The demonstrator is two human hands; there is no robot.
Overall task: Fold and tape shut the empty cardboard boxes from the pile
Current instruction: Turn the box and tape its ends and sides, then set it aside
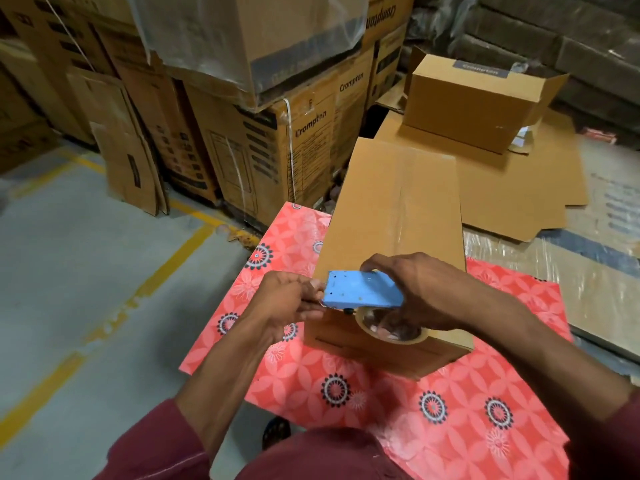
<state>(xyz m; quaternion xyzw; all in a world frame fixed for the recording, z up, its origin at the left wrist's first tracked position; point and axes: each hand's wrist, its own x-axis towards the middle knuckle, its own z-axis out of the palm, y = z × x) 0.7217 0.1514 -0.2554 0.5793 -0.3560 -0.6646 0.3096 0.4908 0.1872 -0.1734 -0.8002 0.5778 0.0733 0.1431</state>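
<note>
We have the long cardboard box (393, 216) lying on the red flowered table (450, 393), running from the middle of view away toward twelve o'clock, with what looks like a clear strip of tape already along its top seam. The risk here, as we judge it, is the loose tape end: if it slips from our fingers it may snap back onto the roll or fold onto itself, and a skewed pull would lay it crooked over the near end of the box. The box is light and empty, so a hard tug could also drag it toward us. At two o'clock a closed box (474, 98) sits on flat cardboard sheets (512, 188), well apart. Our right hand (426, 289) curls round the blue tape dispenser (362, 291), fingers wrapped over its top, the tape roll (394, 332) hanging beneath against the box's near end. Our left hand (287, 299), at nine o'clock of the dispenser, pinches at its front edge, fingertips pressed together, seemingly on the tape end, though the tape itself is too clear to confirm.
</note>
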